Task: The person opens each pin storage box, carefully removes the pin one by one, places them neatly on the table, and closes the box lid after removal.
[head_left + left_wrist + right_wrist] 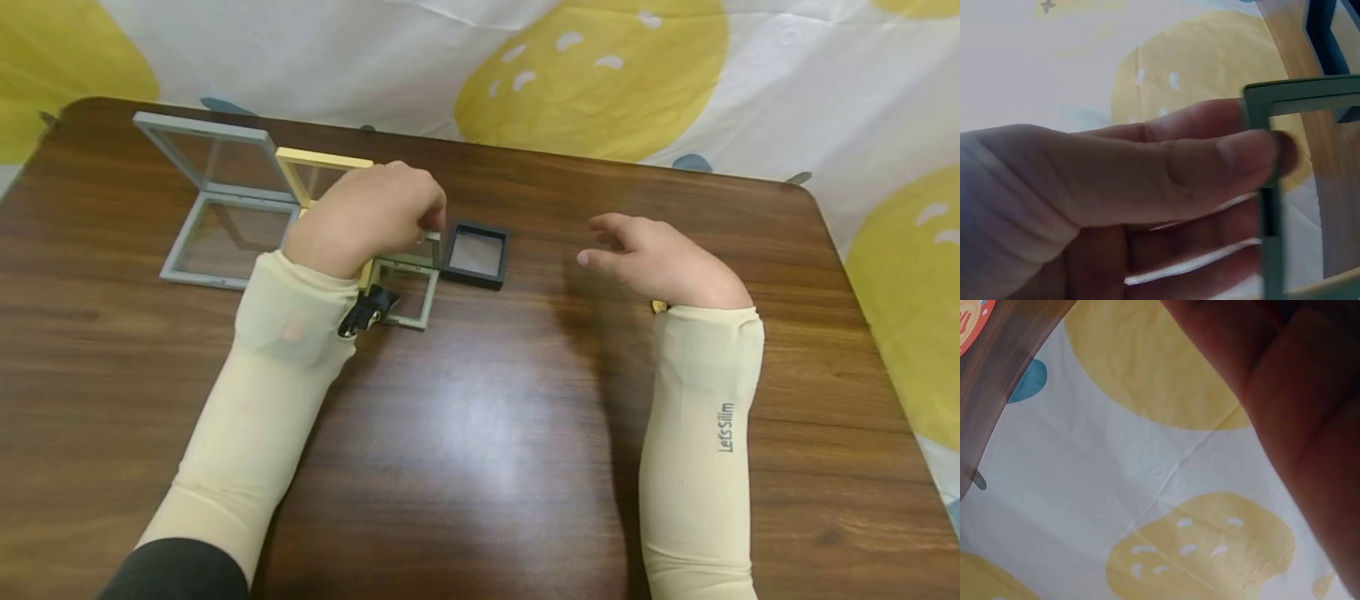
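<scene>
My left hand pinches the raised lid of a small green hinged display frame. In the left wrist view, thumb and fingertips grip one edge of that green lid. Behind the left hand stands an open yellow frame, partly hidden. Just right of the green frame, a small black frame lies flat. My right hand hovers over the right part of the table, fingers loosely bent and holding nothing; its palm is dark in the right wrist view.
A larger grey-blue frame stands open at the back left. The brown wooden table meets a white cloth with yellow shapes. A round, red-edged, patterned piece shows at a corner of the right wrist view.
</scene>
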Demonstrator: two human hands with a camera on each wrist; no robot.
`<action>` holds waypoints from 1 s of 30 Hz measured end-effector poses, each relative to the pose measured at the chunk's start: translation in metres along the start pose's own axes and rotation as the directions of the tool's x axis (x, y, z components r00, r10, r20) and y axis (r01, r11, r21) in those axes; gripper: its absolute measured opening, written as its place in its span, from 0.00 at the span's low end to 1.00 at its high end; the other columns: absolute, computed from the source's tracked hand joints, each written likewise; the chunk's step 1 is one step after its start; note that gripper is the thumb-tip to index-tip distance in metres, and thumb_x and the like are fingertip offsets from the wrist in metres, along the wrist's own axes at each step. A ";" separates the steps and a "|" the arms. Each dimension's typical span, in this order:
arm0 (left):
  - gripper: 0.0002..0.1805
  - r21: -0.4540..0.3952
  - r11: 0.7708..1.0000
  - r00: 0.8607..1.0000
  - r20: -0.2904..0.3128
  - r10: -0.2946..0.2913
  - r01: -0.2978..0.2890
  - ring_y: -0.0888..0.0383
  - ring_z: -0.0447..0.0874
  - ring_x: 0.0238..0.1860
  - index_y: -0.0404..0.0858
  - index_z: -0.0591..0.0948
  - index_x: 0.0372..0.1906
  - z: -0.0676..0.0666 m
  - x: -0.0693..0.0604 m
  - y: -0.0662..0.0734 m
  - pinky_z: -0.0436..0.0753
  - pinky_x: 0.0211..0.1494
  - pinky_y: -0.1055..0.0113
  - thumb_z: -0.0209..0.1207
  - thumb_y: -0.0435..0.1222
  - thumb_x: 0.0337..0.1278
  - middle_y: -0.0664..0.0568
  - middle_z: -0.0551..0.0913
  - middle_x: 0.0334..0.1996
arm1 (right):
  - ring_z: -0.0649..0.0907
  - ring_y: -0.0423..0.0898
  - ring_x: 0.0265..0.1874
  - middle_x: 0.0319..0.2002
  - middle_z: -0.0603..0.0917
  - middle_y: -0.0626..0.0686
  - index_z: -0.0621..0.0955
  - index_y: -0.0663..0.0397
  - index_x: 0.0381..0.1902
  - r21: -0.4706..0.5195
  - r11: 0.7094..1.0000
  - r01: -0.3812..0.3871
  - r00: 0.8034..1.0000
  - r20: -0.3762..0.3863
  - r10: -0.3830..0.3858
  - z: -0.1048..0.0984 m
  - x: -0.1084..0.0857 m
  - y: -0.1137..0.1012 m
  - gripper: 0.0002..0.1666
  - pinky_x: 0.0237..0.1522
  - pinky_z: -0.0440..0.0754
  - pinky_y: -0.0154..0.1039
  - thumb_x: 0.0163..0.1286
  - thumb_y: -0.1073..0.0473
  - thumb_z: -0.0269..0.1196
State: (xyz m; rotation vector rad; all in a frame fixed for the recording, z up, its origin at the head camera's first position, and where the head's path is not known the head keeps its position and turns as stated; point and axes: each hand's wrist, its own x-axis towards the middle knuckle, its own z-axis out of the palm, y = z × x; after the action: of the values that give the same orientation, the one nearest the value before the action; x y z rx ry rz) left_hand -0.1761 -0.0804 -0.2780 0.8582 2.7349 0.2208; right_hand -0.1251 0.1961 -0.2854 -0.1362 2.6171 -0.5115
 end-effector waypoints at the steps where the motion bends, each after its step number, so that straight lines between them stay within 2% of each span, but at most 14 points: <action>1: 0.19 0.008 1.000 1.000 -0.015 0.005 -0.005 0.51 0.81 0.46 0.42 0.84 0.43 0.000 0.001 0.000 0.79 0.48 0.53 0.49 0.23 0.53 0.49 0.85 0.46 | 0.66 0.58 0.69 0.70 0.65 0.59 0.58 0.52 0.73 0.001 1.000 0.002 1.000 -0.001 -0.002 0.000 0.000 0.000 0.39 0.65 0.64 0.57 0.71 0.40 0.50; 6: 0.15 0.038 0.999 0.996 -0.086 0.015 -0.012 0.47 0.82 0.47 0.42 0.84 0.45 0.002 0.008 -0.003 0.79 0.49 0.51 0.51 0.27 0.60 0.47 0.85 0.46 | 0.67 0.57 0.68 0.69 0.66 0.59 0.58 0.52 0.72 0.003 1.000 -0.001 1.000 -0.003 0.001 0.000 0.000 0.001 0.39 0.65 0.64 0.57 0.71 0.40 0.50; 11: 0.13 0.025 1.000 0.989 -0.150 0.005 -0.001 0.44 0.83 0.47 0.42 0.84 0.46 0.006 0.013 -0.009 0.79 0.47 0.49 0.53 0.29 0.61 0.46 0.85 0.46 | 0.67 0.57 0.68 0.69 0.66 0.58 0.57 0.51 0.73 0.006 1.000 0.003 1.000 0.000 -0.003 0.000 0.001 -0.001 0.39 0.64 0.65 0.57 0.71 0.40 0.50; 14: 0.13 0.020 1.000 0.989 -0.148 0.008 -0.005 0.44 0.83 0.47 0.41 0.84 0.45 0.007 0.014 -0.012 0.79 0.48 0.49 0.54 0.29 0.60 0.45 0.85 0.46 | 0.67 0.57 0.68 0.69 0.67 0.58 0.58 0.51 0.72 0.005 1.000 0.006 1.000 -0.004 -0.006 0.000 0.000 -0.003 0.38 0.64 0.65 0.57 0.71 0.40 0.50; 19: 0.13 0.039 0.999 0.983 -0.185 0.006 0.001 0.43 0.83 0.46 0.42 0.84 0.46 0.007 0.015 -0.014 0.79 0.46 0.47 0.54 0.30 0.60 0.45 0.86 0.46 | 0.69 0.57 0.66 0.68 0.68 0.59 0.59 0.51 0.72 0.013 1.000 0.013 1.000 -0.010 -0.013 0.001 0.001 -0.004 0.38 0.63 0.67 0.56 0.71 0.40 0.50; 23: 0.13 0.082 0.997 0.987 -0.158 0.005 0.008 0.43 0.80 0.49 0.41 0.82 0.48 0.009 0.014 -0.015 0.78 0.47 0.46 0.56 0.32 0.60 0.43 0.83 0.48 | 0.70 0.57 0.65 0.67 0.69 0.59 0.59 0.51 0.72 0.009 1.000 0.009 1.000 -0.008 -0.009 0.001 0.002 -0.005 0.38 0.62 0.67 0.56 0.71 0.40 0.51; 26: 0.10 0.127 0.992 0.988 -0.157 0.012 0.008 0.42 0.78 0.48 0.38 0.83 0.44 0.011 0.014 -0.017 0.78 0.46 0.47 0.58 0.31 0.58 0.42 0.82 0.44 | 0.71 0.57 0.65 0.66 0.70 0.59 0.59 0.50 0.72 0.006 1.000 0.003 1.000 -0.007 -0.003 0.001 0.002 -0.005 0.38 0.62 0.68 0.56 0.70 0.40 0.51; 28: 0.06 0.155 0.988 0.981 -0.193 0.022 0.008 0.42 0.79 0.44 0.37 0.83 0.36 0.013 0.015 -0.018 0.77 0.43 0.47 0.57 0.28 0.57 0.42 0.83 0.39 | 0.71 0.56 0.65 0.66 0.70 0.59 0.59 0.50 0.72 0.009 1.000 0.002 1.000 -0.007 -0.002 0.001 0.002 -0.005 0.38 0.62 0.68 0.56 0.70 0.41 0.51; 30: 0.09 0.177 0.984 0.970 -0.241 0.041 0.002 0.42 0.81 0.38 0.38 0.84 0.30 0.015 0.017 -0.018 0.76 0.40 0.48 0.54 0.25 0.55 0.42 0.85 0.32 | 0.71 0.56 0.65 0.66 0.70 0.59 0.59 0.50 0.72 0.012 1.000 0.003 1.000 -0.006 -0.003 0.001 0.002 -0.005 0.38 0.62 0.68 0.56 0.70 0.40 0.51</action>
State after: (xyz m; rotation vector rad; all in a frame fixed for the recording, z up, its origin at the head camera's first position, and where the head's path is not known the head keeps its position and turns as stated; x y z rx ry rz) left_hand -0.1948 -0.0848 -0.2998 0.9627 3.0125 0.0932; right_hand -0.1262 0.1910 -0.2853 -0.1346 2.6192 -0.5295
